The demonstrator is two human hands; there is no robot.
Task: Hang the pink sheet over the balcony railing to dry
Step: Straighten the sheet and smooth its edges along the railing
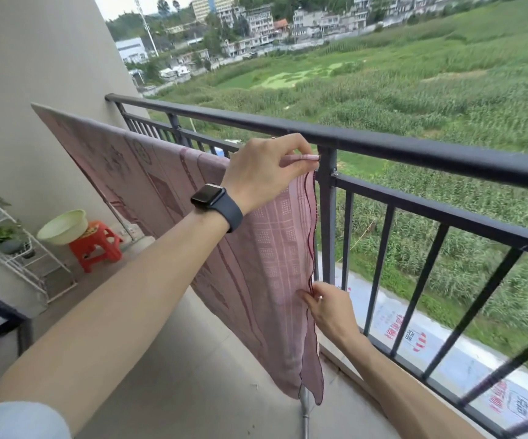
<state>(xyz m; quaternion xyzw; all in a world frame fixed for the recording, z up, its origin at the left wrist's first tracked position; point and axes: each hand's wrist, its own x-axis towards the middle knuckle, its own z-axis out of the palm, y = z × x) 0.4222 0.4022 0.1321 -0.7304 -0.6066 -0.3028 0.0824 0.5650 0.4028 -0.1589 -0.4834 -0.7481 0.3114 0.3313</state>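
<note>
We are observing the pink sheet (pixel 256 248) hanging over a horizontal bar that is running just inside the balcony railing (pixel 414 150); whether that bar belongs to a separate rack or to the railing, we cannot tell. The sheet is stretching from the wall side at the left to the railing post at the centre, and its near end is dropping down towards the floor (pixel 193 375).

The left hand (pixel 269 172), wearing a dark watch (pixel 215 201) at the wrist, is pinching the sheet's top corner; its grip is clamped together on a rolled pink edge, right beside the post. The right hand (pixel 329 308) is working lower down, its grip closed on the sheet's dark-stitched side hem, fingers pressed together around the fabric.

At the far left we are noting a red stool (pixel 97 245) carrying a pale green basin (pixel 63 229), and a white plant rack (pixel 15 248) with potted greenery standing against the wall. Beyond the railing, green fields and buildings are showing.
</note>
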